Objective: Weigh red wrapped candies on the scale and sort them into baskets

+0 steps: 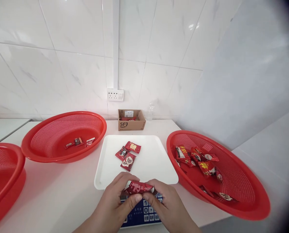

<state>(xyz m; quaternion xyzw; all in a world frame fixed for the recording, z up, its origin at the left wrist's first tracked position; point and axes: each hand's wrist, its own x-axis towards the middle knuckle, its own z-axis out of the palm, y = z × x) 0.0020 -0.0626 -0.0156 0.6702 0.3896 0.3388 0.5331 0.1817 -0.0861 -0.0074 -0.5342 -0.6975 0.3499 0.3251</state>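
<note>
Between my two hands is a red snack packet (139, 187) with pale lettering, pinched at both ends. My left hand (117, 197) grips its left end with thumb and fingers, while my right hand (167, 202) grips the right end. Both hands are over the front edge of a white tray (154, 158) and above the blue keypad of a scale (144, 216). Lying on the tray are a red packet with a cream print (133, 147), a red and black packet (122, 153) and a dark red packet with a white patch (128, 161), touching or overlapping.
At right, a red mesh basket (246, 181) holds several red packets. Another red basket (54, 142) at left has a few packets inside; a third basket (5, 181) is cut off by the frame. A cardboard box (132, 125) and a clear plastic bottle (150, 111) stand by the wall.
</note>
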